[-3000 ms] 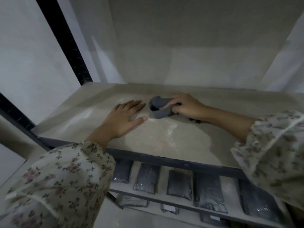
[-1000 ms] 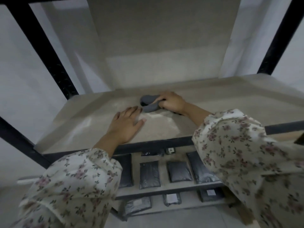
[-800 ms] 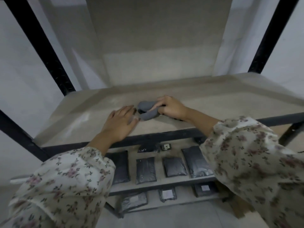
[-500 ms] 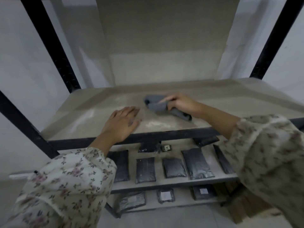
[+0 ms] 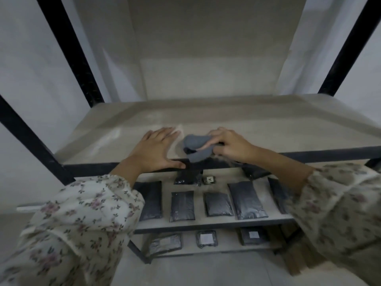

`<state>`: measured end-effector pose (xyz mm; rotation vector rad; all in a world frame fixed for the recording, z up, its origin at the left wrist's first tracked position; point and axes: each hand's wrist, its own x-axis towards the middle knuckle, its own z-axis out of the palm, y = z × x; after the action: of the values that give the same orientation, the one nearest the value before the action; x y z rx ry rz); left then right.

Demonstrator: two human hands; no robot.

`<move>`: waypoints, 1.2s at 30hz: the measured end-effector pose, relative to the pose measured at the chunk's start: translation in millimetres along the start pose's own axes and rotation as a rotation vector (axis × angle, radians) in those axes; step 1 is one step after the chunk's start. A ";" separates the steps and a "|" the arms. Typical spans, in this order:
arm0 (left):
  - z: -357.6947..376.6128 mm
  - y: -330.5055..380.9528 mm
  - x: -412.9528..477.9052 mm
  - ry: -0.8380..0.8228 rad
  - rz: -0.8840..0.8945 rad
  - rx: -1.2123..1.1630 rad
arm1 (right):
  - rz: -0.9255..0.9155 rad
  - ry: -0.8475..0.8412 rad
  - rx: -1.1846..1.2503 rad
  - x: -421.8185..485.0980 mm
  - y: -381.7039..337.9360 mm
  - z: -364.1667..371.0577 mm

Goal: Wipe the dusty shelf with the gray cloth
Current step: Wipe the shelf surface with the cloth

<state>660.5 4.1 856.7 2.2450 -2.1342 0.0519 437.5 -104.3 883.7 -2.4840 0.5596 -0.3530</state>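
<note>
Cloth (image 5: 195, 148), one gray wad, sits clenched in the right grip (image 5: 231, 144) on the shelf (image 5: 268, 124); left grip (image 5: 152, 150) rests flat, released, beside.

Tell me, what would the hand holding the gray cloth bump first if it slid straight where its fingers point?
Probably the left hand. The right hand grips the gray cloth, fingers pointing left along the shelf, and the left hand lies flat just beside the cloth, in that line.

Right hand (image 5: 231, 144) grips gray cloth (image 5: 195, 146) on shelf (image 5: 268, 129).
</note>
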 end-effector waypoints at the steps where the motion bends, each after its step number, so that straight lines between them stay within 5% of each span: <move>1: 1.0 0.1 0.9 0.014 0.000 -0.005 | 0.001 -0.041 0.068 -2.1 -2.8 -5.7; 4: 1.0 1.6 1.2 0.037 0.011 -0.026 | 0.125 0.078 0.209 17.2 0.9 -24.3; 7: -0.2 3.0 -0.4 0.032 0.003 -0.027 | 0.226 0.205 0.065 46.4 15.1 -19.9; 11: -0.6 3.7 -2.2 0.020 -0.002 -0.022 | 0.205 0.181 -0.219 42.2 22.7 2.0; 18: -0.9 2.8 -3.7 0.012 0.015 0.005 | -0.040 0.008 -0.015 -30.4 -14.6 10.0; 22: -2.1 1.9 -4.2 0.017 0.030 0.006 | 0.122 0.168 0.188 6.1 -14.5 -22.5; 29: -2.5 1.4 -7.9 0.011 0.027 0.001 | 0.202 0.249 -0.243 34.2 1.1 17.4; 36: -0.3 -31.0 -23.4 0.003 0.067 0.033 | -0.014 0.056 0.013 -20.3 -29.6 26.4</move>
<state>690.3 29.0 855.5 2.1892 -2.2223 0.0936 438.5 -60.3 876.9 -2.4732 0.5614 -0.4309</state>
